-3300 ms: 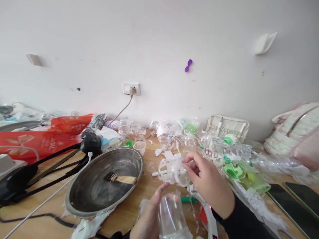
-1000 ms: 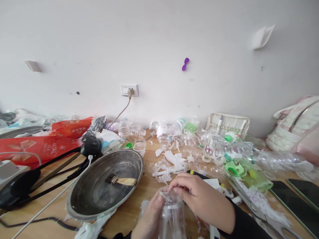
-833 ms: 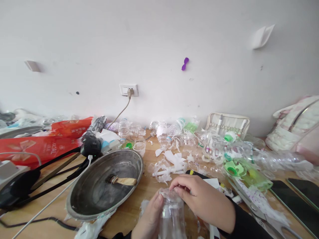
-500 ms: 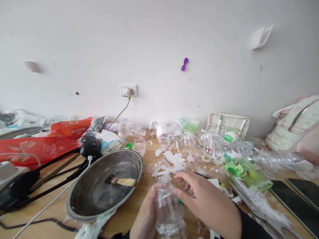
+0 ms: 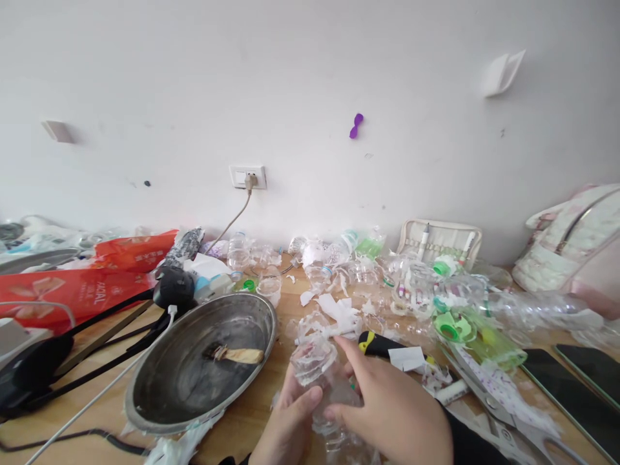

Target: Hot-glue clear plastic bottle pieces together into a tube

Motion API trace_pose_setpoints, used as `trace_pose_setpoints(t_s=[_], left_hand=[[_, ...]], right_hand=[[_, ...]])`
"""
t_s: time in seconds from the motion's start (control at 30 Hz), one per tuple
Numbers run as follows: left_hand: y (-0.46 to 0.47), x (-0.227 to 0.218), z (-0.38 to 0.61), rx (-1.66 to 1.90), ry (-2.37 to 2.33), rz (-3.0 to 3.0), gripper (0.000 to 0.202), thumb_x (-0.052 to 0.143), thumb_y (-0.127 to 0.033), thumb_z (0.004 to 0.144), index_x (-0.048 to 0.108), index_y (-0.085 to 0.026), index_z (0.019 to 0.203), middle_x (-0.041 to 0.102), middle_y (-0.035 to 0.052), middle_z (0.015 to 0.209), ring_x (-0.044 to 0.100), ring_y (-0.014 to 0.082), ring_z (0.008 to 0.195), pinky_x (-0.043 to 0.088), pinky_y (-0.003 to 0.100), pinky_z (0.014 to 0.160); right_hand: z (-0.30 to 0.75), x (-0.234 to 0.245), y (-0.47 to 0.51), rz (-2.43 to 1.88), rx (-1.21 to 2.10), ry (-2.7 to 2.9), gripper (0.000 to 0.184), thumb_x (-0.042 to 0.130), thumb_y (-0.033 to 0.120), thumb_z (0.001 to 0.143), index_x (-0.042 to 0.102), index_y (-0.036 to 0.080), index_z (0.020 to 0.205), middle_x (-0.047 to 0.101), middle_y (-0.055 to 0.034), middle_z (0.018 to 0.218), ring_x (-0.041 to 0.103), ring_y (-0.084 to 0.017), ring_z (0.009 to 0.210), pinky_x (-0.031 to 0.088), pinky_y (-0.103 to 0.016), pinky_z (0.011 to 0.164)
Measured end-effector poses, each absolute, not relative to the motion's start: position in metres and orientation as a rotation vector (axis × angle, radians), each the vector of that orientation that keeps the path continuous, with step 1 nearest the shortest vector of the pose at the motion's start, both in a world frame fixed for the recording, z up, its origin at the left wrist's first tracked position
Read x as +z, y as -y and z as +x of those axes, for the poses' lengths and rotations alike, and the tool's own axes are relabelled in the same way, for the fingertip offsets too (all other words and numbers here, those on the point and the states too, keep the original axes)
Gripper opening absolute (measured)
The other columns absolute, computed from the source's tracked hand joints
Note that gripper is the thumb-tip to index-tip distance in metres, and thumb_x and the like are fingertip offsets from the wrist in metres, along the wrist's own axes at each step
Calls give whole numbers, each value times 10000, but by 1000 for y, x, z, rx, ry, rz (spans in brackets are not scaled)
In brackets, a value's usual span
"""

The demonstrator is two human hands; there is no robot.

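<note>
At the bottom centre both my hands are on a clear plastic bottle with a jagged, cut top. My left hand wraps round its lower left side. My right hand grips it from the right, fingers curled on its body just below the torn rim. The bottle stands roughly upright above the wooden table. A black and yellow tool lies just beyond my right hand.
A metal pan with a brush sits to the left. Cut bottles and white scraps litter the middle. Green caps, phones, a pencil case, red bags and black cables surround.
My right hand dropped a white scrap piece, came onto the bottle's torn rim, then slid down onto its side. The bottle rose a little and tilted slightly left.
</note>
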State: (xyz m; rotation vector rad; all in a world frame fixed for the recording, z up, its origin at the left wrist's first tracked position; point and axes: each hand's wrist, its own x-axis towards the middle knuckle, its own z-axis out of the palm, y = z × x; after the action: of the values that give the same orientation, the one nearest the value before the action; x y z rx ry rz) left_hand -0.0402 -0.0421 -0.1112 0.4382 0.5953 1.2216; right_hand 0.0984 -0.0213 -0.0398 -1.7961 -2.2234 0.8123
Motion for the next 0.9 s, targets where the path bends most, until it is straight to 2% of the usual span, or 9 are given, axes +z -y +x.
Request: trace_pose_setpoints(t_s=[0.1,0.13,0.2,0.27,0.37,0.47,0.57,0.73,0.9], left_hand=[[41,-110,-41,1243,-632,459,527,622,-235,731,464,-262,1233,679,51,1090,566,267,1059,367,375,927],[40,-111,-42,1232,-655,471,455,610,-263,740,514,-240,1185,688,60,1063,586,268,1013,387,376,897],[39,-112,-42,1172,-694,475,338,575,-320,763,595,-195,1076,704,80,996,618,265,920,420,372,835],[40,-113,-41,1112,-698,448,296,555,-343,772,630,-180,1007,712,83,947,634,253,858,438,359,787],[43,-114,-40,1066,-672,441,283,585,-318,747,639,-198,997,724,72,895,651,234,781,458,342,718],[45,-115,-38,1046,-662,459,368,626,-303,708,612,-214,1066,729,87,937,658,241,804,461,361,749],[44,-117,-37,1061,-672,455,435,634,-299,701,583,-211,1124,719,102,1006,651,243,879,439,365,826],[45,-119,-37,1045,-641,471,478,619,-303,710,547,-209,1173,733,88,927,659,246,825,451,367,781],[45,-117,-37,1041,-655,456,505,639,-313,696,535,-222,1182,717,87,1013,638,242,922,424,345,839]], right_hand=[[119,-26,10,-1760,645,2259,457,621,401,707,591,256,1140,646,-23,1063,600,-250,930,466,-359,793],[130,-21,4,-1802,574,2230,365,583,385,752,626,244,1086,643,-23,1073,585,-242,969,443,-353,839],[157,-16,-12,-1928,443,2151,299,543,347,800,646,220,1049,645,-37,1062,593,-239,944,438,-357,839],[188,-17,-31,-2057,330,2061,268,516,286,827,650,185,1037,635,-67,1086,579,-249,980,427,-359,859],[233,-31,-56,-2251,207,1923,249,527,187,830,629,124,1048,604,-127,1125,547,-267,1037,407,-389,894],[264,-50,-72,-2363,193,1867,250,584,137,804,594,136,1054,605,-91,1093,558,-213,1004,435,-387,873],[275,-62,-80,-2406,141,1835,228,580,149,816,586,143,1044,599,-87,1068,564,-209,976,460,-391,837],[251,-68,-87,-2145,67,2061,150,525,150,858,612,151,981,586,-55,1118,524,-181,1046,396,-388,929],[229,-81,-86,-2183,-63,2095,178,574,253,832,635,190,987,438,-70,1320,393,-269,1185,343,-488,952]])
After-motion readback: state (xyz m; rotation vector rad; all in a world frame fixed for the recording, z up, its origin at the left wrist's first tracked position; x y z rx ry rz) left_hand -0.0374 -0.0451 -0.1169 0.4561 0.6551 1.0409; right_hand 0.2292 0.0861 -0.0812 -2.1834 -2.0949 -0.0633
